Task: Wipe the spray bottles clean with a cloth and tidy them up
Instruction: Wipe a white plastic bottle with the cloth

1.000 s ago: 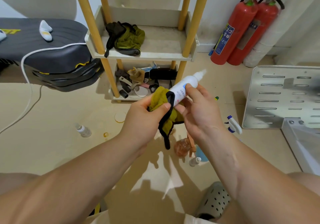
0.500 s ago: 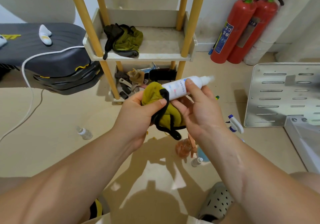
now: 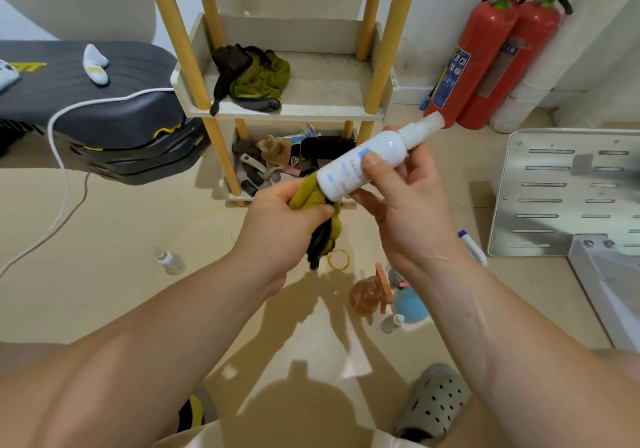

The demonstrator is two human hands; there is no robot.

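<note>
In the head view, bare floor [image 3: 121, 292] spread below and to the left of the hands, broken only by a small clear bottle [image 3: 169, 261] well to the left. Beyond the hands stood a shelf rack [image 3: 298, 112], its front edge near the bottle's top. A perforated metal panel [image 3: 568, 191] hemmed in the right side. An amber bottle [image 3: 363, 296], a blue bottle [image 3: 411, 305] and a small white bottle [image 3: 391, 323] clustered on the floor under the right wrist.

The left hand [image 3: 287, 219] gripped a bunched olive-and-black cloth [image 3: 310, 195] against the base of the white spray bottle [image 3: 360, 163]. The right hand [image 3: 408, 212] pinched the bottle's body, with the nozzle tilted up and to the right. The hands were close together.
</note>
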